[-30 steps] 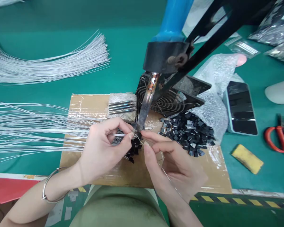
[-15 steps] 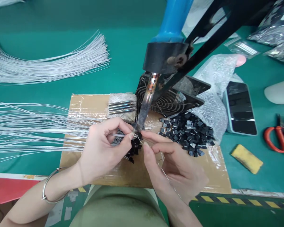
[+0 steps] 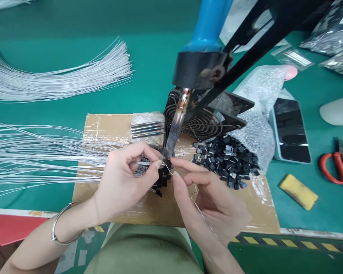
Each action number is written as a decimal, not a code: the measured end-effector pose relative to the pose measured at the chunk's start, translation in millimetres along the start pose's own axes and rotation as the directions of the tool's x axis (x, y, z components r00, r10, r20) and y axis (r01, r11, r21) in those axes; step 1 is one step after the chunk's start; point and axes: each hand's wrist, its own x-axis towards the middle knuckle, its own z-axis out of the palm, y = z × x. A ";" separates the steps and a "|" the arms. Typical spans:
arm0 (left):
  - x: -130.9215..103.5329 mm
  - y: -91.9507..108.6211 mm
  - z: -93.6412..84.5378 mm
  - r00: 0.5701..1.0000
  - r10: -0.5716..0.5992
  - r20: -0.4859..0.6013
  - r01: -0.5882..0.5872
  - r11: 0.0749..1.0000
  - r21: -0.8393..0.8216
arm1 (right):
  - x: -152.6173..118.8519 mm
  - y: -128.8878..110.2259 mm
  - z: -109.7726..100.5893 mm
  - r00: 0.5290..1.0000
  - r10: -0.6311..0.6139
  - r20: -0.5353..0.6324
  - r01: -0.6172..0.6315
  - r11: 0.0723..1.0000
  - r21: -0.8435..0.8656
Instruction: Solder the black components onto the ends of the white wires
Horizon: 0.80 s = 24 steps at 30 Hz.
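Observation:
A blue-handled soldering iron (image 3: 177, 125) is clamped in a black stand and points down, its tip low between my hands. My left hand (image 3: 131, 175) pinches a thin white wire (image 3: 141, 163) right beside the tip. Thumb and fingers of my right hand (image 3: 208, 194) are closed on a thin strand of solder wire (image 3: 201, 214), whose end reaches toward the tip. The exact joint at the tip is too small to make out. Under my left fingers, black connectors (image 3: 161, 180) lie at the ends of several white wires (image 3: 45, 152).
Loose black connectors (image 3: 231, 160) are heaped on the cardboard (image 3: 148, 209), near a black fan (image 3: 202, 118). Metal rods (image 3: 148, 129) rest on a pad. Farther right are a phone (image 3: 291, 131), a yellow sponge (image 3: 298, 191) and red-handled pliers (image 3: 337, 167). A wire bundle (image 3: 82, 80) lies back left.

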 end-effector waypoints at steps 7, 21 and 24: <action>-1.2 -0.1 -0.3 1.000 0.006 0.008 -0.006 1.000 0.000 | 0.5 0.5 0.4 1.000 0.004 0.006 -0.004 1.000 -0.006; -1.2 -0.8 -0.5 1.000 0.010 0.013 -0.010 1.000 0.017 | 0.0 0.9 0.8 1.000 -0.012 0.005 0.012 1.000 -0.014; -1.3 -2.0 -0.3 1.000 0.019 0.018 -0.020 1.000 0.016 | 0.2 1.6 0.9 1.000 -0.019 0.004 0.019 1.000 -0.025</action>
